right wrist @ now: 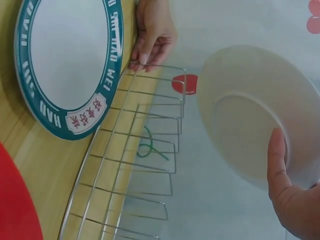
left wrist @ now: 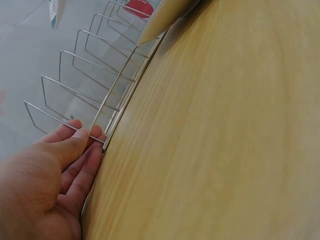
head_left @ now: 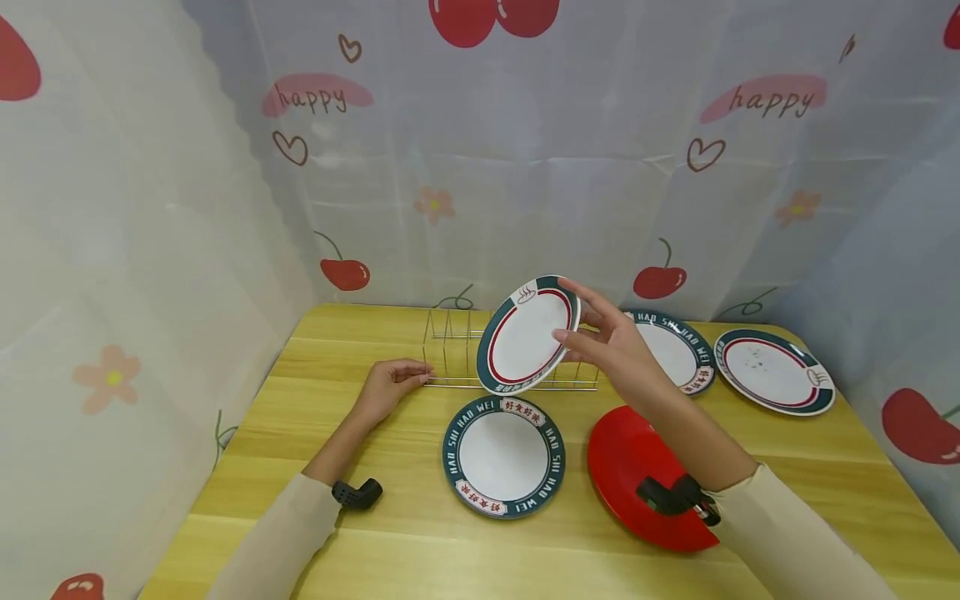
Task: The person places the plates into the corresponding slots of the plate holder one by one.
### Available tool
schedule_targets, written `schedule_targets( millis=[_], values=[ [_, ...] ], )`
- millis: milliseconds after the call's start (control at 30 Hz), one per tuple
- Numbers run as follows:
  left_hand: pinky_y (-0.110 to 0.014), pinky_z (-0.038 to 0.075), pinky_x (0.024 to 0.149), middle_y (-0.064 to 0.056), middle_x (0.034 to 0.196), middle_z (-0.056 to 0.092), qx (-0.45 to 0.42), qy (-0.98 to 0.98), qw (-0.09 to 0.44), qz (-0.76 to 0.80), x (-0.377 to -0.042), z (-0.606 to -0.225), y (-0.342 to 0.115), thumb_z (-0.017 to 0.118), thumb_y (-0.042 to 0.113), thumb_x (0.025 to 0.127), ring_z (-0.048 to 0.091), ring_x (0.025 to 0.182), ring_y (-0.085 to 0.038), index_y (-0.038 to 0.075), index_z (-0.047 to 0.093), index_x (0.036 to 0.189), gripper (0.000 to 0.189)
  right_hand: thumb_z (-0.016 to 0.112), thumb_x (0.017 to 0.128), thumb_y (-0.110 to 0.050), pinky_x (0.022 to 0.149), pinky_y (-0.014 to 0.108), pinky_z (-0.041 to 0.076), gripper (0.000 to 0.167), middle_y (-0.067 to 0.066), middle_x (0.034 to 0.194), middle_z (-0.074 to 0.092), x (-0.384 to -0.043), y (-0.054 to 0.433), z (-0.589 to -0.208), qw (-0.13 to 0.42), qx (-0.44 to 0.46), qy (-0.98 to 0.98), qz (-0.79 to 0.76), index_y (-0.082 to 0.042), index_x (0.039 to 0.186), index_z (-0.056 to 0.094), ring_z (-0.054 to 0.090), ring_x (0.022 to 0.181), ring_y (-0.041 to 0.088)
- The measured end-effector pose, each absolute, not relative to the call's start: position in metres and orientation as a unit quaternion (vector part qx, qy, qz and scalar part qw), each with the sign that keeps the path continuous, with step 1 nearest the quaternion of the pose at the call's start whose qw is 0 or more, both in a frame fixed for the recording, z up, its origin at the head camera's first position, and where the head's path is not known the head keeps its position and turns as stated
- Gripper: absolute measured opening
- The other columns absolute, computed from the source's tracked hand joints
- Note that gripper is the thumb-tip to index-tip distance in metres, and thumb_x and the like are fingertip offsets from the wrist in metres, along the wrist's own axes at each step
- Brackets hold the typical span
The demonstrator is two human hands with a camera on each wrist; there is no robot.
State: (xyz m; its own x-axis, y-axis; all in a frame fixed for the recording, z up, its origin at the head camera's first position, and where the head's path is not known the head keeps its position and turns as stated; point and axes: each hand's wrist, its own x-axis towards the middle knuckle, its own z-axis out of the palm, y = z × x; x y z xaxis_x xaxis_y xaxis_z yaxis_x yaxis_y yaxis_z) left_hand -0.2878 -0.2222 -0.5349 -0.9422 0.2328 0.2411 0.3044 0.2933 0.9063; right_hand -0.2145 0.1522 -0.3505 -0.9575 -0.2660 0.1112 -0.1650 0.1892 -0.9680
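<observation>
My right hand (head_left: 611,337) holds up a white plate (head_left: 525,337) with a dark green rim and a thin red ring. The plate tilts above the wire dish rack (head_left: 459,386), its face towards me. In the right wrist view the thumb or a finger lies against the plate's pale underside (right wrist: 240,135). My left hand (head_left: 386,389) pinches the rack's left front corner between thumb and fingers, low at the tabletop, as the left wrist view also shows. Several upright wire loops of the rack (left wrist: 75,92) stand in a row. In front of it, a second green-rimmed plate (head_left: 504,457) lies flat.
A red plate (head_left: 630,483) lies right of the flat plate, partly under my right forearm. Two more green-rimmed plates, one partly hidden (head_left: 671,354) and one farther right (head_left: 772,372), lie at the table's back right. A cherry-printed curtain (head_left: 510,200) hangs behind the wooden table (head_left: 405,533).
</observation>
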Motion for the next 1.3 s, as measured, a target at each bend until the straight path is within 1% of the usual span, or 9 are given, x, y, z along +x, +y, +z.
schedule_targets(
  millis=[133,300,467,567,700,767,900,1100,1300],
  values=[
    [-0.024,0.060,0.083,-0.006,0.105,0.077,-0.166,-0.804,0.032,-0.570,-0.288,-0.534,-0.223,0.074,0.010,0.093,0.074,0.097,-0.017,0.006,0.078,0.109,0.018,0.073,0.096,-0.027,0.089,0.037,0.060,0.071,0.013,0.135,0.058,-0.224,0.141,-0.347,0.040,-0.163,0.762,-0.625,-0.041,0.156,0.038,0.064,0.113,0.029],
    [-0.025,0.060,0.084,-0.012,0.107,0.076,-0.175,-0.799,0.031,-0.575,-0.288,-0.534,-0.223,0.073,0.009,0.093,0.074,0.100,-0.024,0.002,0.077,0.111,0.020,0.074,0.095,-0.021,0.088,0.038,0.061,0.071,0.015,0.128,0.060,-0.235,0.127,-0.343,0.041,-0.184,0.753,-0.631,-0.035,0.156,0.039,0.065,0.107,0.031],
    [-0.029,0.060,0.085,-0.015,0.107,0.076,-0.178,-0.789,0.030,-0.587,-0.288,-0.534,-0.223,0.074,0.007,0.092,0.073,0.101,-0.031,0.000,0.077,0.110,0.020,0.075,0.094,-0.021,0.085,0.039,0.061,0.071,0.016,0.118,0.060,-0.246,0.114,-0.341,0.046,-0.190,0.761,-0.618,-0.036,0.155,0.041,0.068,0.103,0.031],
    [-0.029,0.060,0.085,-0.016,0.108,0.076,-0.177,-0.789,0.030,-0.587,-0.288,-0.534,-0.223,0.074,0.007,0.092,0.073,0.102,-0.032,0.000,0.077,0.111,0.020,0.075,0.094,-0.018,0.085,0.043,0.062,0.071,0.017,0.113,0.060,-0.252,0.105,-0.341,0.044,-0.198,0.770,-0.605,-0.033,0.155,0.042,0.070,0.100,0.031],
    [-0.025,0.060,0.084,-0.013,0.106,0.076,-0.172,-0.793,0.030,-0.584,-0.287,-0.533,-0.222,0.074,0.008,0.092,0.074,0.100,-0.027,0.002,0.078,0.109,0.019,0.075,0.093,-0.013,0.086,0.054,0.060,0.070,0.019,0.110,0.061,-0.261,0.095,-0.342,0.038,-0.217,0.778,-0.588,-0.026,0.155,0.043,0.071,0.096,0.032],
    [-0.024,0.059,0.084,-0.012,0.106,0.076,-0.172,-0.794,0.031,-0.582,-0.288,-0.534,-0.222,0.074,0.008,0.092,0.074,0.099,-0.024,0.002,0.078,0.109,0.019,0.074,0.093,-0.012,0.085,0.056,0.059,0.070,0.020,0.109,0.061,-0.265,0.090,-0.343,0.039,-0.226,0.780,-0.582,-0.024,0.155,0.043,0.070,0.094,0.032],
    [-0.023,0.059,0.083,-0.012,0.107,0.076,-0.175,-0.795,0.034,-0.580,-0.290,-0.536,-0.223,0.075,0.009,0.092,0.074,0.099,-0.023,0.002,0.078,0.109,0.019,0.073,0.094,-0.010,0.080,0.051,0.062,0.070,0.021,0.108,0.059,-0.275,0.082,-0.347,0.046,-0.239,0.784,-0.571,-0.022,0.155,0.042,0.069,0.091,0.032],
    [-0.023,0.059,0.083,-0.014,0.108,0.076,-0.179,-0.792,0.031,-0.583,-0.288,-0.533,-0.222,0.074,0.007,0.092,0.074,0.099,-0.025,0.000,0.077,0.110,0.019,0.073,0.094,-0.009,0.075,0.040,0.064,0.071,0.021,0.107,0.058,-0.282,0.068,-0.352,0.052,-0.248,0.791,-0.557,-0.021,0.156,0.041,0.067,0.090,0.033],
    [-0.025,0.060,0.082,-0.012,0.106,0.077,-0.184,-0.786,0.035,-0.589,-0.290,-0.536,-0.223,0.075,0.008,0.092,0.074,0.097,-0.020,0.002,0.078,0.107,0.017,0.073,0.094,-0.008,0.070,0.039,0.064,0.070,0.022,0.104,0.053,-0.283,0.055,-0.358,0.069,-0.251,0.790,-0.555,-0.021,0.155,0.041,0.065,0.089,0.035]
  ],
)
